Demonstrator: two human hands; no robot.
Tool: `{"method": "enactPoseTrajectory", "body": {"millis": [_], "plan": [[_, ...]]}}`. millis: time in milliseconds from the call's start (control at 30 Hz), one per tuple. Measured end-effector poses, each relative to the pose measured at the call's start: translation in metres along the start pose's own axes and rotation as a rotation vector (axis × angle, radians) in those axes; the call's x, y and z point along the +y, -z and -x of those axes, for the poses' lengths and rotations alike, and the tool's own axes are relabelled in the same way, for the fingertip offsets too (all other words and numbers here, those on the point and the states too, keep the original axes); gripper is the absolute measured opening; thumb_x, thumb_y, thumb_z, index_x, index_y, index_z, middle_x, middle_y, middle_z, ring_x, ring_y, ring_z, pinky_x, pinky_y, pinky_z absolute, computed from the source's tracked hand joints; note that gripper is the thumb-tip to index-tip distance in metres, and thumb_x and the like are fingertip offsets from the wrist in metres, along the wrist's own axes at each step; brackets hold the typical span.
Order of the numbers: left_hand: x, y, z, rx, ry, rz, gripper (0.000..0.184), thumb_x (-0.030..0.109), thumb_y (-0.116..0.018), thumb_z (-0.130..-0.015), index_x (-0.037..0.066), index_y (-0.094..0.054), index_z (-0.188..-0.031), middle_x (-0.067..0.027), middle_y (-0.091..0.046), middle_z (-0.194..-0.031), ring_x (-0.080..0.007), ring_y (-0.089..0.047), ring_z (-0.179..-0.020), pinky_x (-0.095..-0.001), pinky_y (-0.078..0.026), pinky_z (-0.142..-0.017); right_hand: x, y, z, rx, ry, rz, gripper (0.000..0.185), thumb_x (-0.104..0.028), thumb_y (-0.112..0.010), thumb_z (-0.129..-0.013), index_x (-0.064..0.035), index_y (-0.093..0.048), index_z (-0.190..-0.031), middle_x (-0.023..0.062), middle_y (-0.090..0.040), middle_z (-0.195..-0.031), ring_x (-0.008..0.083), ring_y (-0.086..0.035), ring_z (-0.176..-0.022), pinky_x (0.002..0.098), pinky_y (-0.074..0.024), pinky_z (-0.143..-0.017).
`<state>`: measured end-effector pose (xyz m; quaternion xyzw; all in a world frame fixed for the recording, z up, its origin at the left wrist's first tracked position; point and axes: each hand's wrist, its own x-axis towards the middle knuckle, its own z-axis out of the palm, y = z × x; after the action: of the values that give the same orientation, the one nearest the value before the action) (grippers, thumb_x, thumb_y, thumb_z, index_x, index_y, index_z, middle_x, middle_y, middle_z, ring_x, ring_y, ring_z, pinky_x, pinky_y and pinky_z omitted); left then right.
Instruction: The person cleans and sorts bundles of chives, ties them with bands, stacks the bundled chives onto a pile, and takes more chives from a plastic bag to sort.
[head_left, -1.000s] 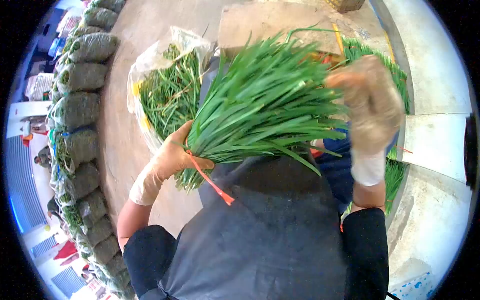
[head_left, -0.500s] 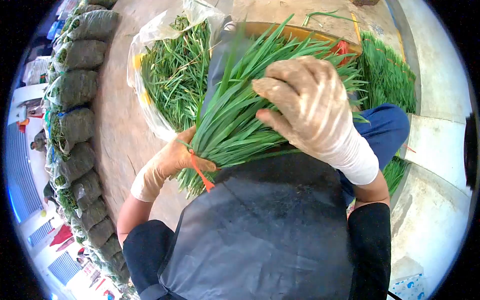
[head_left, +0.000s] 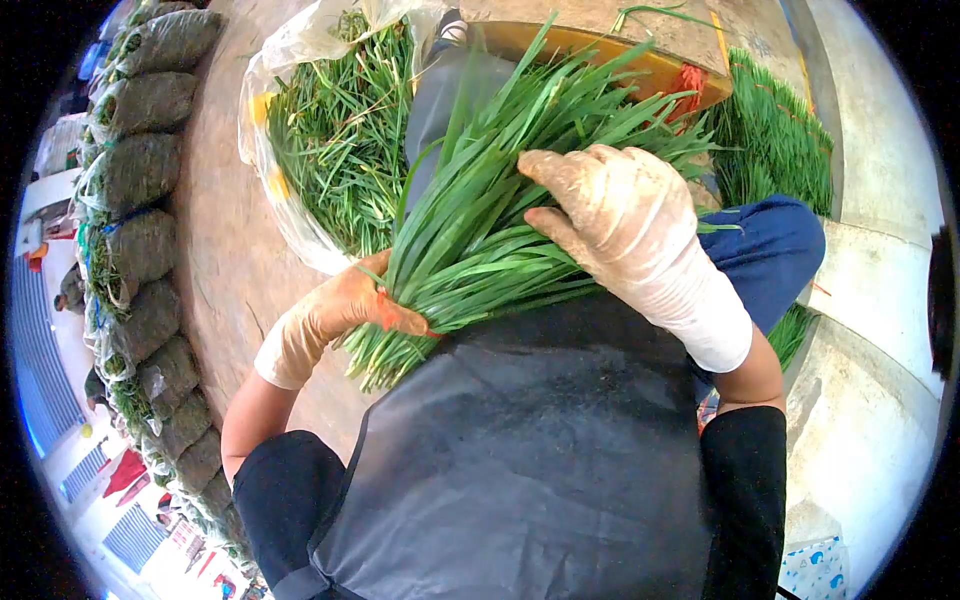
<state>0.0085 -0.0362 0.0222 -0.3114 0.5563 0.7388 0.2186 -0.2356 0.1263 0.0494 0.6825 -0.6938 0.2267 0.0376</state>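
Green bunch (head_left: 480, 225) lies in left hand (head_left: 345, 306), beneath right hand (head_left: 632, 220).

left hand (head_left: 345, 308) partly hidden by leaves (head_left: 500, 215), bag (head_left: 285, 48) cropped at top; distant person (head_left: 71, 290) blurred

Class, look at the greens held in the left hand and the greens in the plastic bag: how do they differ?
Arrangement: the held bunch fans out from one gathered end, while the bagged greens lie tangled in many directions.
Support: the left hand grips the held bunch; the bagged greens sit in an open plastic bag.
Shared: both have long, narrow green leaves.
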Motion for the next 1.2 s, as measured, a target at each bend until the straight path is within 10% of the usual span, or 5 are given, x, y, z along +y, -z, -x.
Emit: {"method": "enactPoseTrajectory", "body": {"millis": [433,567,833,1000,1200], "plan": [[0.012,-0.003,0.000,0.038,-0.009,-0.133,0.072,0.008,-0.086,-0.058,0.000,-0.055,-0.122,-0.0091,-0.064,-0.112,-0.0171,-0.058,-0.102,-0.0325,-0.046,-0.092,-0.003,-0.001,0.004,0.158,0.072,-0.350,0.017,-0.011,-0.073,-0.067,-0.0098,-0.058,-0.076,0.0055,-0.056,-0.073,0.0218,-0.059,-0.065,0.0344,-0.0467,-0.055],[0.001,0.003,0.004,0.020,0.038,-0.091,0.087,0.013,-0.088,-0.058,-0.002,-0.043,-0.132,-0.0096,-0.059,-0.120,-0.0165,-0.055,-0.108,-0.0318,-0.044,-0.096,0.049,0.020,0.028,0.038,-0.154,0.006,0.022,-0.008,-0.070,-0.071,-0.0051,-0.061,-0.090,0.0119,-0.060,-0.089,0.0299,-0.061,-0.084,0.0378,-0.0504,-0.075],[0.012,-0.002,0.004,0.035,0.051,-0.182,0.091,0.011,-0.088,-0.057,-0.002,-0.041,-0.134,-0.0089,-0.058,-0.121,-0.0157,-0.054,-0.109,-0.0313,-0.044,-0.096,0.036,0.000,-0.006,0.087,0.212,0.143,0.021,-0.021,-0.066,-0.069,-0.0162,-0.065,-0.089,0.0012,-0.061,-0.094,0.0203,-0.059,-0.091,0.0362,-0.0462,-0.075],[0.011,-0.006,0.011,0.066,0.058,-0.143,0.093,0.009,-0.088,-0.057,-0.002,-0.040,-0.134,-0.0086,-0.058,-0.121,-0.0154,-0.054,-0.109,-0.0302,-0.044,-0.096,0.053,0.018,-0.001,0.331,-0.181,-0.443,0.009,-0.012,-0.069,-0.072,-0.0108,-0.068,-0.080,0.0049,-0.065,-0.081,0.0250,-0.063,-0.081,0.0378,-0.0475,-0.077],[0.006,0.001,0.010,0.085,0.044,-0.206,0.090,0.004,-0.087,-0.058,-0.002,-0.039,-0.134,-0.0080,-0.058,-0.119,-0.0147,-0.054,-0.108,-0.0301,-0.046,-0.094,0.069,0.028,0.010,0.109,-0.061,0.080,0.034,-0.021,-0.071,-0.073,-0.0147,-0.061,-0.105,0.0046,-0.060,-0.102,0.0257,-0.056,-0.100,0.0405,-0.0444,-0.086]]}}
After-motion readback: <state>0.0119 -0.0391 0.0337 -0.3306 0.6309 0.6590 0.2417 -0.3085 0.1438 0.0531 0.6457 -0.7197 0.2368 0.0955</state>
